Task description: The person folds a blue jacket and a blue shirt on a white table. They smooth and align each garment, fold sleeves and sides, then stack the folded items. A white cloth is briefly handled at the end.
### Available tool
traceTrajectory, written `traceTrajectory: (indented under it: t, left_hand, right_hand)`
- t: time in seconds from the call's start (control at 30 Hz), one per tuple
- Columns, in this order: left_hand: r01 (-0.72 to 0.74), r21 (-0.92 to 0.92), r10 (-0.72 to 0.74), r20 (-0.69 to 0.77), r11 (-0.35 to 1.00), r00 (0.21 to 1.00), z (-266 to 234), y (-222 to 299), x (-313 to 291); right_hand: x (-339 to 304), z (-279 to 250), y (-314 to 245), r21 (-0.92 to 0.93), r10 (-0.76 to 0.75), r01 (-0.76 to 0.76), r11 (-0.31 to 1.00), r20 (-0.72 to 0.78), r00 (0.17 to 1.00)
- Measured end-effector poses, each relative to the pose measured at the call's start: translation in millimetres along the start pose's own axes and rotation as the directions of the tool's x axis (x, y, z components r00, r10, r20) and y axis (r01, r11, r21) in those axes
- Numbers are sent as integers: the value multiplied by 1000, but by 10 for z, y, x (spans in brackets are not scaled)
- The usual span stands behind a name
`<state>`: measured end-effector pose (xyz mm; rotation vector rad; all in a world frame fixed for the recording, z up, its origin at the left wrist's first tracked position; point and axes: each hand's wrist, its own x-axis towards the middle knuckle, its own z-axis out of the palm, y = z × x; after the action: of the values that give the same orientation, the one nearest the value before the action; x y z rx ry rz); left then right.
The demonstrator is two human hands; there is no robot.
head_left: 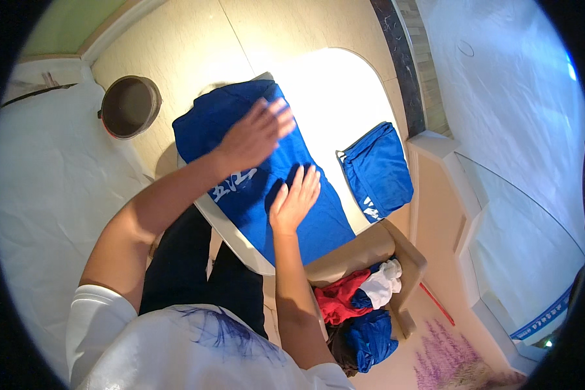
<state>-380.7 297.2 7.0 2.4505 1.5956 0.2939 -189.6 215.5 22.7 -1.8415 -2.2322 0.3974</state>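
A blue garment [263,214] with white printing lies lengthwise across a white table [325,84], apparently folded lengthwise. My left hand [257,133] is over its far part, fingers stretched out and slightly blurred by motion. Nearer to me, my right hand [296,198] rests on or just above the cloth, palm down with the fingers extended. Neither hand grips anything. To the right on the same table sits a smaller folded blue garment [378,170], also with white print near its front edge.
Close to my right arm stands a beige armchair [406,250] holding a heap of red [341,296], white [382,285] and blue clothes [370,341]. A brown bin [131,107] stands on the floor at the left. Whitish translucent sheeting [52,169] covers the far left side.
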Motion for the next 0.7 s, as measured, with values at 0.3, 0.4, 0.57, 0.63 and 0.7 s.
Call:
traceTrajectory:
  t: [0.3, 0.4, 0.57, 0.63, 0.7]
  left_hand:
    - [-40, -218, 35, -27, 975, 999, 100, -64, -49]
    - [122, -156, -125, -6, 980, 992, -125, -278, -115]
    - [753, -446, -800, 123, 484, 587, -56, -1144, -748]
    - [853, -492, -691, 678, -173, 251, 34, -1513, -1039]
    - [825, -478, -582, 778, -302, 238, 347, -1670, -1350]
  right_hand:
    - [422, 249, 145, -161, 71, -58, 985, 81, 994]
    - [229, 103, 104, -109, 96, -96, 989, -5, 995]
    - [-300, -158, -24, -59, 50, -48, 997, 32, 998]
    - [-426, -104, -113, -28, 24, -22, 999, 65, 998]
    - [-462, -65, -235, 18, 0, -1, 1000, 81, 997]
